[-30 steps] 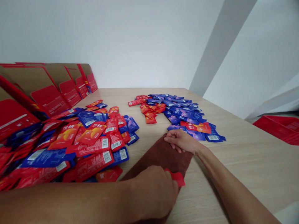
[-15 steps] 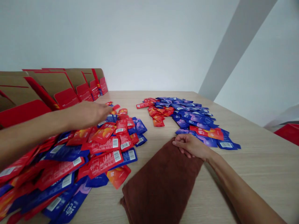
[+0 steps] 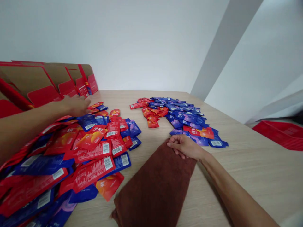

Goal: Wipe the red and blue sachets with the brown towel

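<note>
Two heaps of red and blue foil sachets flank my folded dark-brown cloth (image 3: 158, 183). My right hand (image 3: 183, 146), fingers curled, pins its far corner to keep it flat (long axis running away, tilted right). My left hand (image 3: 75, 105) reaches, loosely open, over the nearer heap (image 3: 78, 148).

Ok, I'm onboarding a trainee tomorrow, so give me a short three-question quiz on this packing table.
1. True or false: the right hand rests on the far end of the brown cloth.
2. The left hand reaches over which pile? A) the near pile of sachets B) the far pile of sachets C) the red tray
3. What stands in a row along the table's left edge?

Key: 1 true; 2 A; 3 red and brown cardboard boxes.
</note>
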`<control>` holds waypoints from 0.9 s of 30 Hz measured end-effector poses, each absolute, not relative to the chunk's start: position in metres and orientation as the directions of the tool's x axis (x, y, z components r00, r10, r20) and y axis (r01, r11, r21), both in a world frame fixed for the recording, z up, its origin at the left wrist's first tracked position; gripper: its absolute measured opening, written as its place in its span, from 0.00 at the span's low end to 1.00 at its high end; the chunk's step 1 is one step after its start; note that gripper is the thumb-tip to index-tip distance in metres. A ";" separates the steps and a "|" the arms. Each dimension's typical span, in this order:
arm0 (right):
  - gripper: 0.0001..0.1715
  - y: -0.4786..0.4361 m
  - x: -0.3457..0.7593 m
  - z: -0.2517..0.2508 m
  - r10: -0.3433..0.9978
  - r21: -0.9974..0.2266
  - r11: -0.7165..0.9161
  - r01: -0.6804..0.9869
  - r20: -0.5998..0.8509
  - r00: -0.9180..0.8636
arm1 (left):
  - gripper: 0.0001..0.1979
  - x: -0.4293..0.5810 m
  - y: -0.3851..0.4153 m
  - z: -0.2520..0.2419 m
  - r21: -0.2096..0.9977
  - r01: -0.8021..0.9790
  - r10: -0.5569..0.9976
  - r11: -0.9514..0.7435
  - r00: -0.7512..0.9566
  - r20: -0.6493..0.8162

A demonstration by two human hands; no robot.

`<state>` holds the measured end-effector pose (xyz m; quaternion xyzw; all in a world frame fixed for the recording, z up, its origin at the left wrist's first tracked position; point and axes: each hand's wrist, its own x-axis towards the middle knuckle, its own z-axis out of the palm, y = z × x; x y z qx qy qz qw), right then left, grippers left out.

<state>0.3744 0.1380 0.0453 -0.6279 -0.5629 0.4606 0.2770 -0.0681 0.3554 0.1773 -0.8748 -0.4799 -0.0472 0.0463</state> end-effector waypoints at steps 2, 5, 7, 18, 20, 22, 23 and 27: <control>0.16 0.138 0.374 0.046 0.962 -0.869 -0.211 0.448 -0.266 -0.062 | 0.17 -0.018 0.354 0.171 -0.109 0.849 0.841 -0.518 0.528 0.117; 0.15 0.138 0.375 0.047 0.962 -0.874 -0.210 0.439 -0.264 -0.066 | 0.17 0.070 0.339 0.149 -0.133 0.777 0.779 -0.616 0.625 0.049; 0.15 0.138 0.376 0.047 0.962 -0.879 -0.207 0.429 -0.262 -0.072 | 0.20 0.124 0.324 0.129 -0.114 0.722 0.725 -0.682 0.688 0.018; 0.16 0.139 0.379 0.046 0.961 -0.904 -0.184 0.385 -0.247 -0.121 | 0.31 0.214 0.300 0.076 -0.026 0.720 0.719 -0.694 0.690 -0.082; 0.17 0.139 0.379 0.046 0.962 -0.905 -0.180 0.386 -0.244 -0.125 | 0.28 0.208 0.297 0.079 -0.031 0.724 0.724 -0.689 0.687 -0.064; 0.18 0.139 0.379 0.046 0.962 -0.905 -0.177 0.388 -0.242 -0.126 | 0.24 0.201 0.292 0.082 -0.038 0.720 0.721 -0.693 0.690 -0.057; 0.18 0.139 0.379 0.046 0.962 -0.904 -0.176 0.389 -0.242 -0.126 | 0.22 0.197 0.291 0.083 -0.044 0.717 0.718 -0.696 0.694 -0.057; 0.20 0.139 0.379 0.045 0.964 -0.903 -0.178 0.391 -0.239 -0.116 | 0.22 0.182 0.289 0.091 -0.075 0.716 0.719 -0.694 0.695 -0.024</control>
